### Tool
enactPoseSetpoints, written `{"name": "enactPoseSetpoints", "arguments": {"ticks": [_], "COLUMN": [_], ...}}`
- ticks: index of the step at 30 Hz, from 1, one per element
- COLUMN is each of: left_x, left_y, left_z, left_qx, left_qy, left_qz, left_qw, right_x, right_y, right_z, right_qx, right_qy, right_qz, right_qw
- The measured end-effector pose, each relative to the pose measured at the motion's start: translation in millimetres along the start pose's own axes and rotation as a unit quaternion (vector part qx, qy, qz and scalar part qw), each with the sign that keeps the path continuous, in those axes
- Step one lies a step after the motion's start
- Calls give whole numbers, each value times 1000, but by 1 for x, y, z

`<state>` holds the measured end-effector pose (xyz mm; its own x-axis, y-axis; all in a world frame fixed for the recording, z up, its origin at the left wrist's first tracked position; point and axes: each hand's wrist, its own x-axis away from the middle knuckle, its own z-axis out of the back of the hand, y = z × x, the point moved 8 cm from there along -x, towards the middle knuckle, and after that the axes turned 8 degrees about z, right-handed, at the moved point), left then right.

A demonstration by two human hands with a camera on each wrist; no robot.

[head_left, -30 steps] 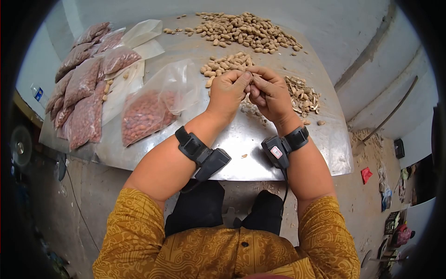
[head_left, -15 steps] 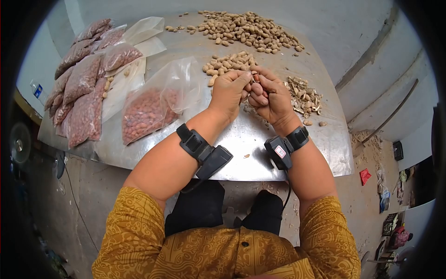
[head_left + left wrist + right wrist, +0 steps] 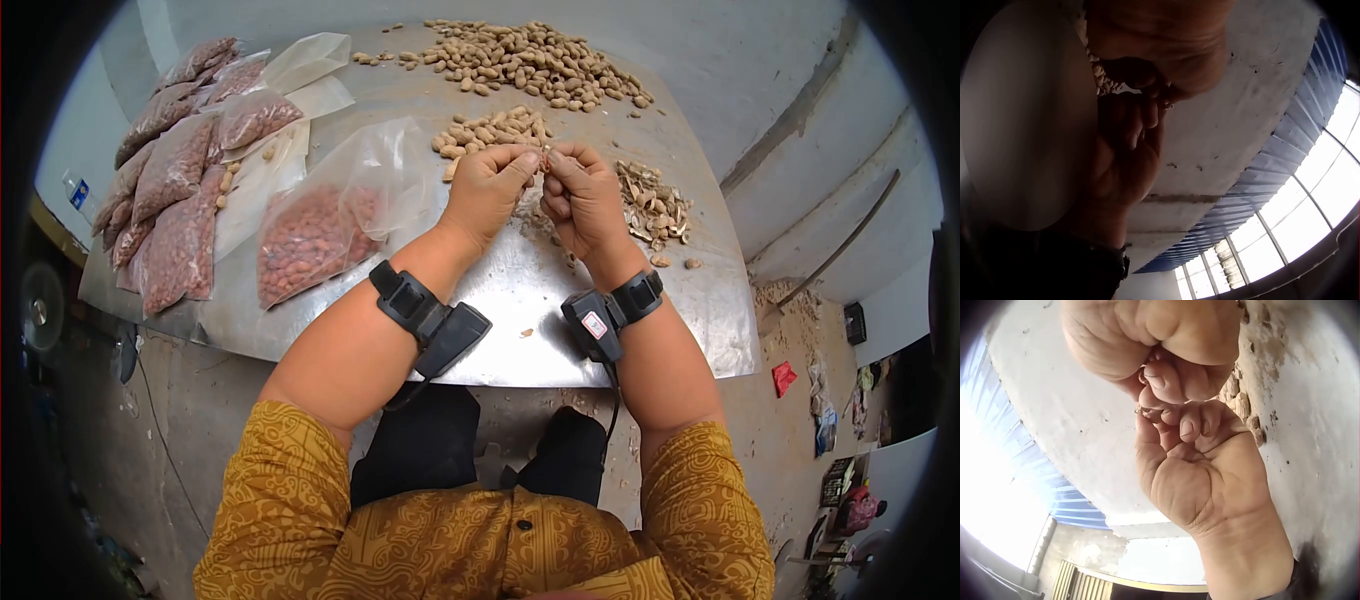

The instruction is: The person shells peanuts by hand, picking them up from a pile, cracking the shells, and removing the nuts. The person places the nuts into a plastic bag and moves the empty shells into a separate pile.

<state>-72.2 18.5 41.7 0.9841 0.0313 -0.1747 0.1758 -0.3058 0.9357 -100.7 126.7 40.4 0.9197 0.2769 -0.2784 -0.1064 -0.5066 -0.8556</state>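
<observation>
Both hands meet above the metal table in the head view. The left hand (image 3: 485, 192) pinches one side of a small peanut (image 3: 545, 158) between thumb and finger. From the other side the right hand (image 3: 588, 200) pinches it too, its remaining fingers curled into the palm. A bit of red shows between the fingertips. In the right wrist view a pale shell edge (image 3: 1144, 412) sticks out at the fingertips; what lies inside the curled fingers is hidden. Behind the hands is a small pile of unshelled peanuts (image 3: 500, 128), and broken shells (image 3: 655, 205) lie to the right.
A larger peanut heap (image 3: 540, 65) spreads at the back of the table (image 3: 640, 345). An open clear bag of red kernels (image 3: 315, 240) stands left of the hands, with several filled bags (image 3: 175, 170) stacked farther left. One loose peanut (image 3: 693, 263) lies at the right.
Half a second ago red kernels showed at the right hand's fingers and palm; now those fingers have closed over them. The fingertips of both hands have come together slightly higher around the small peanut.
</observation>
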Motion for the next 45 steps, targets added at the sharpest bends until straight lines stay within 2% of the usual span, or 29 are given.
{"name": "enactPoseSetpoints", "arguments": {"ticks": [3,4,7,10,13,16,19,21,22,25,28,31,34,37,40,43,45], "left_x": [-1,0,12,12,14,14,9,9,9,1,7,5,7,16,22,19,15], "left_y": [4,7,31,38,42,42,33,33,33,19,11,8,18,31,31,18,13], "left_z": [2,2,-8,-13,-13,-13,-6,-2,0,-7,-23,-21,-14,-24,-39,-45,-42], "left_qx": [-91,-130,-299,-387,-407,-392,-323,-335,-341,-360,-388,-400,-381,-377,-364,-331,-385], "left_qy": [35,49,76,87,96,93,86,103,112,43,-19,-20,40,26,-23,-54,-42], "left_qz": [-60,-84,-163,-229,-252,-260,-194,-174,-164,-161,-198,-151,-145,-190,-248,-212,-175], "left_qw": [993,987,937,889,873,878,922,920,919,918,900,904,912,906,897,918,905], "right_x": [-1,0,3,4,3,2,3,2,1,-4,-12,-16,-21,-11,-10,-3,-2], "right_y": [-1,2,9,16,21,26,25,22,19,10,1,-6,-1,-2,-1,-7,-7], "right_z": [2,1,0,-2,-3,-1,-4,-4,1,20,42,50,51,47,31,14,10], "right_qx": [38,12,-57,-105,-147,-189,-220,-243,-235,-212,-199,-211,-333,-321,-344,-329,-336], "right_qy": [16,13,1,-7,-5,-12,-16,-18,10,85,124,129,72,181,105,77,62], "right_qz": [21,10,-29,-73,-106,-122,-130,-121,-112,-73,-16,13,21,14,10,17,20], "right_qw": [999,1000,998,992,983,974,967,962,966,971,972,969,940,930,933,941,940]}}
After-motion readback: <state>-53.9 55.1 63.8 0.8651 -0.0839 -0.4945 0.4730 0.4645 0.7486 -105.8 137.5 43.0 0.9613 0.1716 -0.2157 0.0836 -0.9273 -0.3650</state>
